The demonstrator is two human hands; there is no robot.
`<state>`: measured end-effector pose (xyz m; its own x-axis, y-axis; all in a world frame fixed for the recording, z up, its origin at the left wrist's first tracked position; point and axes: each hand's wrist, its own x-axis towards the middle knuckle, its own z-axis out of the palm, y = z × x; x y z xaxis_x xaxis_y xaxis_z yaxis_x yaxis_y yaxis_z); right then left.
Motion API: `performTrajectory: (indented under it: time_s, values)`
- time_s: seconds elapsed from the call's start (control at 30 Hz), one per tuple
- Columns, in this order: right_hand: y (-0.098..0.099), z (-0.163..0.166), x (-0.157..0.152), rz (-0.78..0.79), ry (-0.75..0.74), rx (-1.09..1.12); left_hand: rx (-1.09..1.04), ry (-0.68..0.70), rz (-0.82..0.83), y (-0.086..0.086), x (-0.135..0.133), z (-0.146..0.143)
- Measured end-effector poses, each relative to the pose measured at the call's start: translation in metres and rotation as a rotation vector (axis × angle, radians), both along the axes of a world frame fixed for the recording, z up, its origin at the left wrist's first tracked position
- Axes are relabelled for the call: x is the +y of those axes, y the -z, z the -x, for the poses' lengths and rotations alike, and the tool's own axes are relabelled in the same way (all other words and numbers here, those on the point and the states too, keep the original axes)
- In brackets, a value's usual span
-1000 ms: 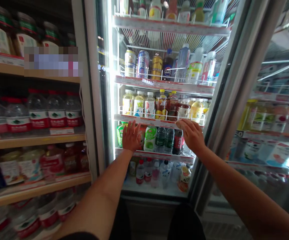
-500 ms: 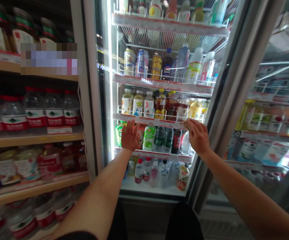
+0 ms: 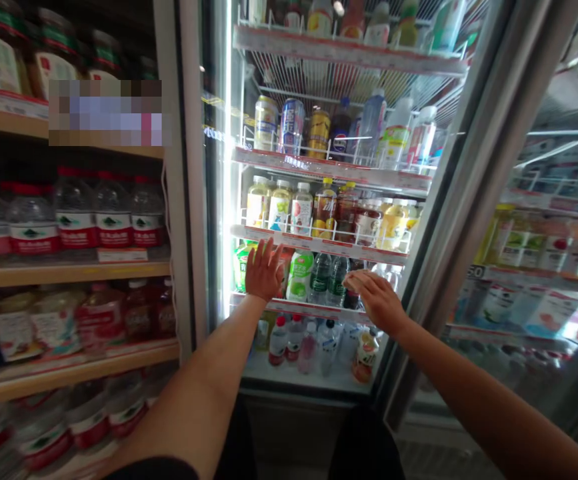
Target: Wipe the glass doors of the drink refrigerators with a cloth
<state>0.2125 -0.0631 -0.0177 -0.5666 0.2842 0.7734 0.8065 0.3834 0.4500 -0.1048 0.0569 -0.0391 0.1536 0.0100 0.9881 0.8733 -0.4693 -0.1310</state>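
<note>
In front of a lit drinks fridge, my left hand (image 3: 265, 273) is raised with its fingers spread, palm toward the glass door (image 3: 213, 267). It overlaps the green-labelled pouch or bottle (image 3: 241, 267) at the left of the fourth shelf. My right hand (image 3: 379, 300) is farther right and a little lower, its fingers bent and pressed together. Something pale may be under its fingertips, but I cannot make it out. Behind it, dark bottles are partly hidden. Between the hands show a green-and-white bottle (image 3: 299, 277) and dark green-labelled bottles (image 3: 337, 277).
A metal door frame (image 3: 469, 200) rises at the right, with another glass-fronted fridge beyond it. On the left, wooden shelves (image 3: 69, 270) hold red-capped water bottles (image 3: 113, 212) and other drinks. Wire shelves (image 3: 319, 165) inside the fridge carry cans and bottles.
My right hand has moved left and down, from the right end of the shelf edge to in front of the dark bottles. My left hand stays nearly in place; the view has shifted slightly.
</note>
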Motion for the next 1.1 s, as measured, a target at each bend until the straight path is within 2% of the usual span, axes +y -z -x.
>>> performTrajectory:
  time_s: [0.07, 0.2, 0.4, 0.53, 0.7, 0.87, 1.03, 1.1]
  values:
    - [-0.001, 0.007, 0.002, 0.032, -0.030, -0.014, 0.004, -0.001, 0.001, 0.000, 0.000, 0.000]
    - [-0.009, 0.025, 0.008, -0.024, -0.011, 0.128, -0.008, 0.014, 0.016, 0.000, 0.001, 0.000]
    - [-0.013, 0.051, 0.010, 0.099, -0.049, -0.009, -0.013, 0.014, 0.009, 0.001, 0.001, 0.000]
    - [-0.014, 0.064, 0.014, 0.060, -0.025, 0.076, 0.002, -0.008, -0.017, 0.001, 0.001, 0.001]
    - [-0.015, 0.077, 0.019, 0.084, -0.076, -0.044, -0.002, 0.012, 0.001, 0.001, 0.003, 0.001]
    - [-0.016, 0.087, 0.020, 0.030, -0.045, 0.035, -0.011, 0.024, 0.008, 0.002, 0.004, 0.002]
    - [-0.013, 0.095, 0.022, 0.057, -0.077, -0.083, -0.021, 0.051, 0.073, 0.003, 0.004, 0.002]
    - [-0.014, 0.097, 0.025, 0.059, -0.069, -0.061, -0.024, 0.054, 0.084, 0.003, 0.003, 0.002]
